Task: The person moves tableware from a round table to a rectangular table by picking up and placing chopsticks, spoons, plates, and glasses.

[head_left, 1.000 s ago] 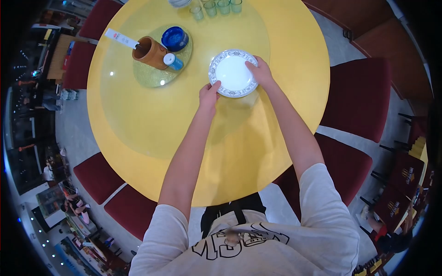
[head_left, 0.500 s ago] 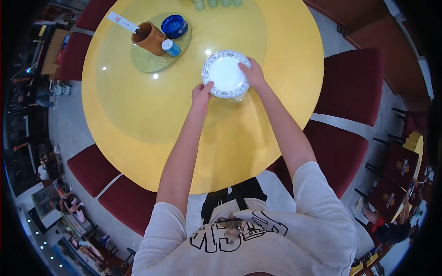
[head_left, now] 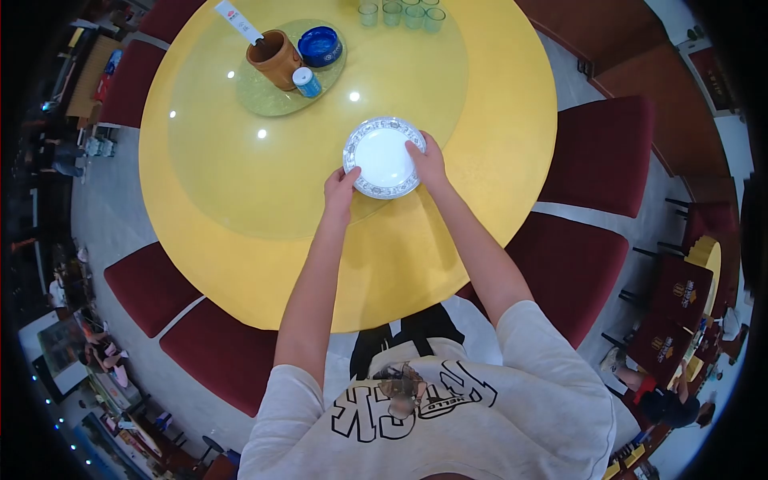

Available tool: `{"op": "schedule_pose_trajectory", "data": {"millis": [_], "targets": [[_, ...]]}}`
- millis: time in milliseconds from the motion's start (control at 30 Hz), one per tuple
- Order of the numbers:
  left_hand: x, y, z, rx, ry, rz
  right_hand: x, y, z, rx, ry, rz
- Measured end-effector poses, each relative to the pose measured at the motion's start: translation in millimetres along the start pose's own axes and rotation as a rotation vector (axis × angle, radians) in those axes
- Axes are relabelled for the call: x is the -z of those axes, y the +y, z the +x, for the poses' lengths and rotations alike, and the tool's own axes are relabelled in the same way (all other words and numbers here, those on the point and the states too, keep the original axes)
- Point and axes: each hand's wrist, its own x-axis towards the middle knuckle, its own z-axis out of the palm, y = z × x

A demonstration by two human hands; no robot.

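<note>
A round white plate [head_left: 385, 160] with a grey patterned rim is held between my two hands, over the near part of the glass turntable [head_left: 232, 188]. My left hand [head_left: 341, 190] grips its lower left edge, thumb on the rim. On the right edge, my right hand [head_left: 427, 162] is closed with its thumb across the rim. The fingers under the plate are hidden, and I cannot tell whether more plates lie beneath the top one.
On the turntable stand a brown cup [head_left: 274, 61] holding a white paper packet [head_left: 238, 22], a blue ashtray [head_left: 320, 46] and a small blue can [head_left: 306, 82]. Several glasses [head_left: 391, 14] stand at the back. Dark red chairs [head_left: 602, 156] ring the yellow table [head_left: 512, 120]. People are farther off.
Both hands have drawn the plate a little toward me, still gripping it. The view has tilted, so more of the glasses at the back shows.
</note>
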Motion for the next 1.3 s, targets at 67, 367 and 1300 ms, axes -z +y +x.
{"op": "schedule_pose_trajectory", "data": {"millis": [67,367,1300], "targets": [[8.8,-0.6,-9.6,0.008,-0.006,-0.006,-5.2,-0.6,-13.0,0.001,0.001,-0.021],[34.4,6.2,-28.6,0.081,-0.007,-0.025,-27.7,-10.3,-38.9,0.017,-0.010,-0.122],[80.8,-7.1,-60.7,0.103,0.079,-0.266,-81.8,-28.6,-89.9,-0.132,-0.122,0.194]]}}
